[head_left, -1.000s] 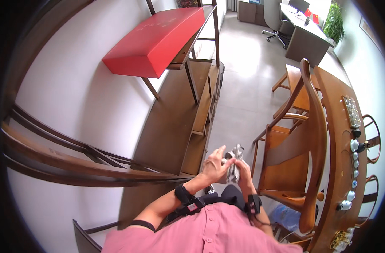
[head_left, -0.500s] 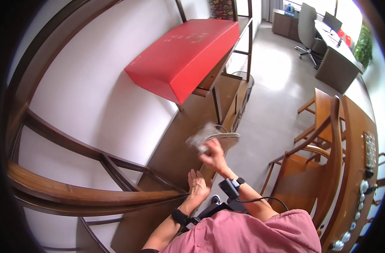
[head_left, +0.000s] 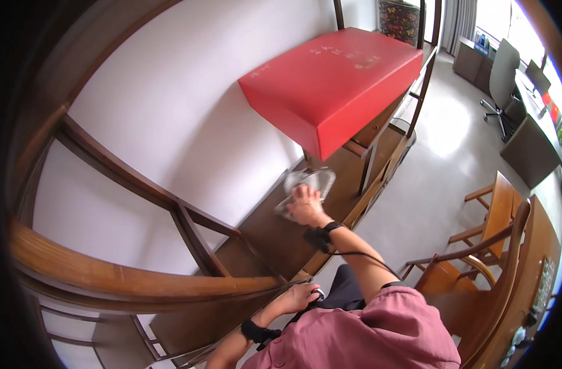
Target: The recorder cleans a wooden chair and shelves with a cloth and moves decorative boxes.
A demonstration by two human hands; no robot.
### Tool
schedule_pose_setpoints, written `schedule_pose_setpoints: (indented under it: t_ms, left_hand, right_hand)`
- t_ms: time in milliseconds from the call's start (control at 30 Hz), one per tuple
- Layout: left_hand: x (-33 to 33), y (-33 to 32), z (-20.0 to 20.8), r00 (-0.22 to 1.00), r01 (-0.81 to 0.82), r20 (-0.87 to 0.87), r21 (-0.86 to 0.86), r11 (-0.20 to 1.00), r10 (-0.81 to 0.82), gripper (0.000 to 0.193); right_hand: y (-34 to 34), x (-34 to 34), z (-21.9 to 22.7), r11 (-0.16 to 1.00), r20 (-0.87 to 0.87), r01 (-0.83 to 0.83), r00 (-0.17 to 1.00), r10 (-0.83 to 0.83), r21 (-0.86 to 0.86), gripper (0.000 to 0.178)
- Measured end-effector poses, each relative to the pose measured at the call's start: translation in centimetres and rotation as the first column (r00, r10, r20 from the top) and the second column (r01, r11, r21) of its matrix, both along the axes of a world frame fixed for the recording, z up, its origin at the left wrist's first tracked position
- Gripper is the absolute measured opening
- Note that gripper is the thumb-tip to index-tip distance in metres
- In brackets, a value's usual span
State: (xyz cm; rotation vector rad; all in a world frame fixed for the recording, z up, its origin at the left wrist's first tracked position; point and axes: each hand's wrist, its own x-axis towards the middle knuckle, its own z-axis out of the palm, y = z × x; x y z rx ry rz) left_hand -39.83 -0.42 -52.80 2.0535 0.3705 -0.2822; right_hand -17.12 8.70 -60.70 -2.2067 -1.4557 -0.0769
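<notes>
A crumpled grey cloth [head_left: 321, 179] lies under my right hand [head_left: 306, 206] on the low brown shelf board [head_left: 262, 212], below the red box. My right hand presses down on the cloth with its fingers bent over it. Both are a little blurred. Close to my body, my left hand [head_left: 294, 299] rests by the front edge of the wooden shelf unit, near my dark trouser leg. Its fingers point right and look loosely stretched, with no object seen in them.
A large red box [head_left: 336, 80] sits on a raised shelf and juts out over the low board. A curved wooden rail [head_left: 127, 280] runs along the left. On the right stand a wooden armchair [head_left: 453, 289], a bench [head_left: 496, 209] and a long wooden table [head_left: 533, 277].
My right hand has carried the cloth from the board's front edge inward toward the wall. My left hand has drawn back toward my body, and my view has turned left.
</notes>
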Motion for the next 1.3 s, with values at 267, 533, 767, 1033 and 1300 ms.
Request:
schedule_pose_setpoints:
  t_ms: [267,533,767,1033,1300]
  left_hand:
    - [3.6,1.9,5.6,0.964,-0.262,-0.063,-0.022,0.965,0.260,0.032]
    - [7.6,2.8,7.2,0.732,-0.556,0.120,-0.464,0.690,0.671,0.026]
    - [14.7,5.3,12.7,0.430,-0.490,0.460,-0.604,0.629,0.777,0.041]
    - [19.7,6.0,19.9,0.206,-0.490,0.445,-0.724,0.485,0.872,0.062]
    - [20.4,5.5,21.3,0.224,-0.581,0.408,-0.674,0.457,0.885,0.055]
  right_hand:
    - [0.4,-8.2,-1.9,0.561,-0.086,-0.817,0.554,0.828,0.132,0.040]
    - [-7.0,5.4,-0.8,0.451,-0.179,-0.886,0.430,0.885,0.103,0.028]
    - [-12.1,13.9,1.4,0.471,-0.360,-0.873,0.400,0.842,0.131,0.021]
    - [-15.5,25.1,6.0,0.867,-0.926,-0.499,0.318,0.206,0.022,0.027]
    - [-19.2,32.5,18.4,0.719,-0.790,0.328,0.276,0.547,0.612,0.039]
